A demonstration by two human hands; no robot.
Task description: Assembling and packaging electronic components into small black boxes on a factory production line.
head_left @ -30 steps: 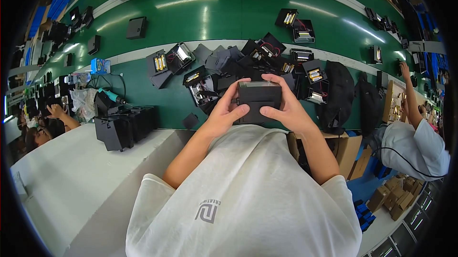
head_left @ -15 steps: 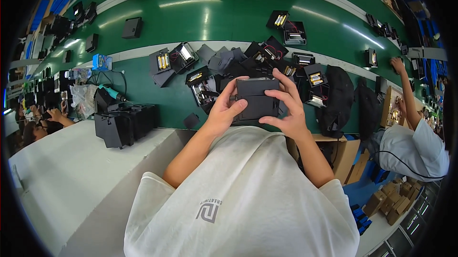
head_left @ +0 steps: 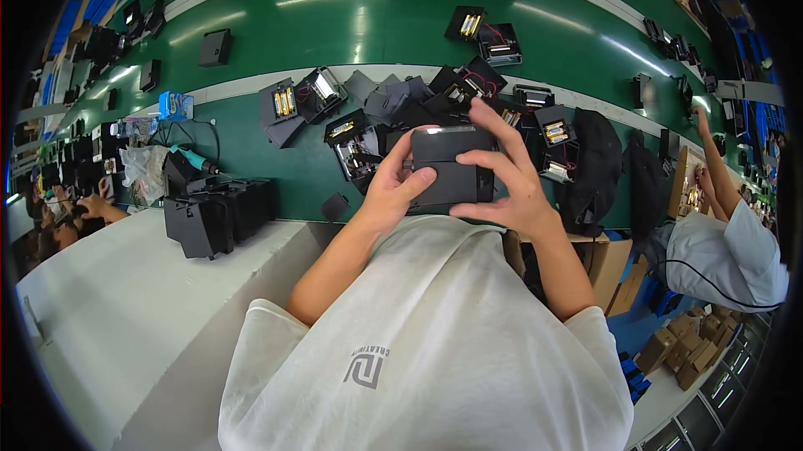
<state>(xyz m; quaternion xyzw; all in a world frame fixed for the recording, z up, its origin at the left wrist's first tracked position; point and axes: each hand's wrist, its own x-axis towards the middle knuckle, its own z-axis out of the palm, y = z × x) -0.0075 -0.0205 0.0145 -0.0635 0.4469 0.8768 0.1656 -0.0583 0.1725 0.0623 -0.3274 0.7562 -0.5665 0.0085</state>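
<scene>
A black plastic box, with a seam across its upper face, is held level in front of my shirt. Around its left side is my left hand, the thumb lying on the upper face. My right hand grips the right side, a fingertip on the top near the seam. Just beyond my fingers lies a pile of dark grey panels and open black boxes. Yellow-and-silver batteries sit in several of these. The box's underside is hidden.
To the left are a teal power screwdriver, a clear plastic bag and a stack of black boxes. Black fabric lies at the right. Past a pale rail runs a green belt with more boxes. A co-worker reaches in at the far right.
The box in my hands has tilted slightly, and my right fingers have shifted on it. The boxes on the far green belt have moved left. The co-worker's arm has moved a little.
</scene>
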